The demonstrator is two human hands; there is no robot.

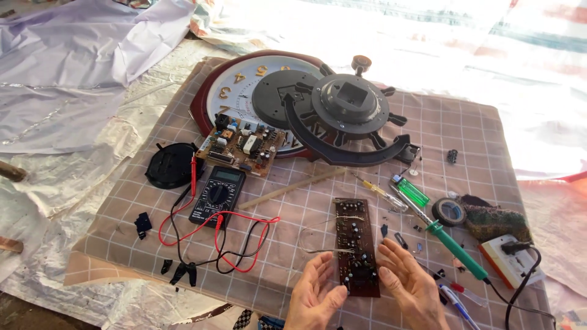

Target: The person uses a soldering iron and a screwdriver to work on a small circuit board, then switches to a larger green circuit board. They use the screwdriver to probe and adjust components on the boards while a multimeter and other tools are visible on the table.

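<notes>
With my left hand (pixel 315 293) and right hand (pixel 408 282), fingers loosely curled, gripping the long edges of the brown circuit board (pixel 356 244) lying just right of the multimeter (pixel 216 195), I would keep fingertips off the components.

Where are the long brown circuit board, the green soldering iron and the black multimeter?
Long brown circuit board (pixel 354 241), head view: on its bare middle.
Green soldering iron (pixel 460 249), head view: on the green handle.
Black multimeter (pixel 217 197), head view: on its dial.
</notes>
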